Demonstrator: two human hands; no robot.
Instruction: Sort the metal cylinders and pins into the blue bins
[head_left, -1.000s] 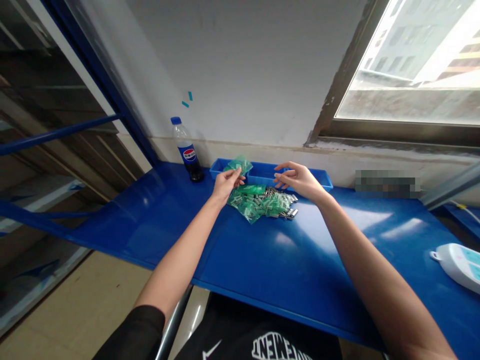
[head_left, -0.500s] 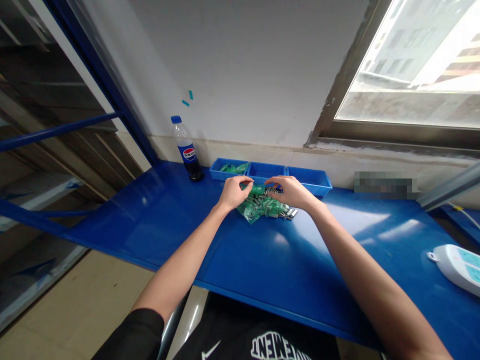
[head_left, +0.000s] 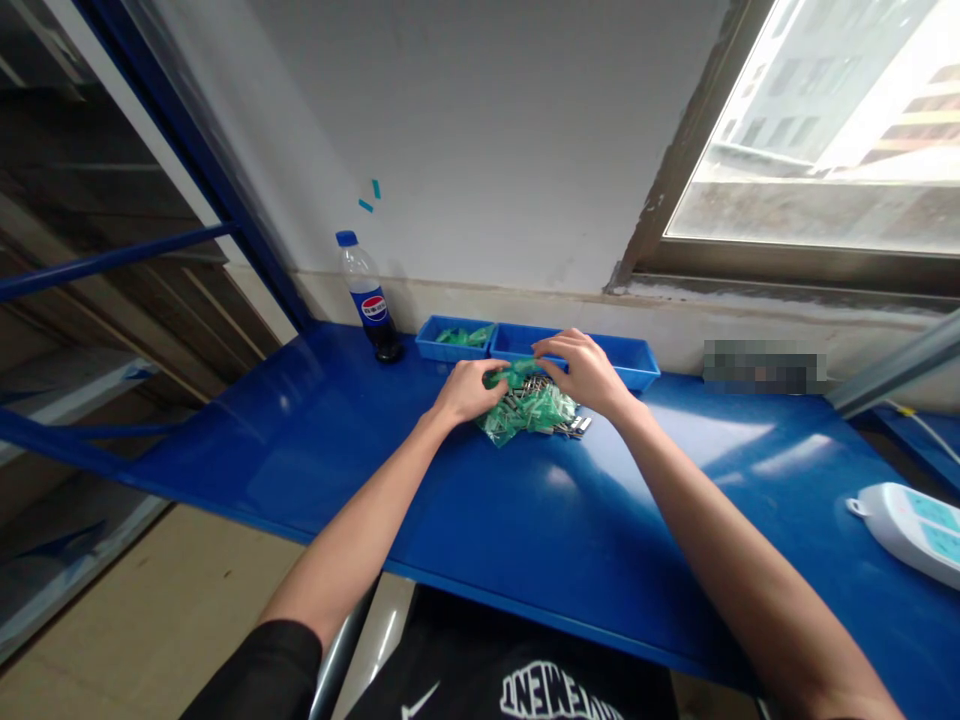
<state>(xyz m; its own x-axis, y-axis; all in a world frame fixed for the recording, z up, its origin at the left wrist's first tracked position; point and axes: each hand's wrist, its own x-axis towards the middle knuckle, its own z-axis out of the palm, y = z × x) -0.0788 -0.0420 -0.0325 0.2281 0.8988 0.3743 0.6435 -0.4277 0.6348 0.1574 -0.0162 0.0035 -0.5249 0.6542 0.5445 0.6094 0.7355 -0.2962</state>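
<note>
A small green plastic bag (head_left: 519, 372) is stretched between my two hands above a pile on the blue table. My left hand (head_left: 466, 392) is closed on the bag's left end, thumb and fingers curled round it. At the bag's right end, my right hand (head_left: 581, 372) has its thumb and fingers bent in on the plastic; the exact pinch is too small to see clearly. Below them lies the pile of green bags (head_left: 540, 410) mixed with small metal parts (head_left: 576, 427), which spill out at the right side.
Behind my hands stands a row of blue bins (head_left: 634, 362); the left one holds green bags (head_left: 461, 337). A cola bottle (head_left: 373, 310) stands left of the bins. On the right lies a white device (head_left: 911, 530). The blue table (head_left: 480, 540) ends just before my body.
My right hand has risen slightly and moved off the metal parts to the green bag. The bag now stretches between both hands. The whole view has shifted slightly.
</note>
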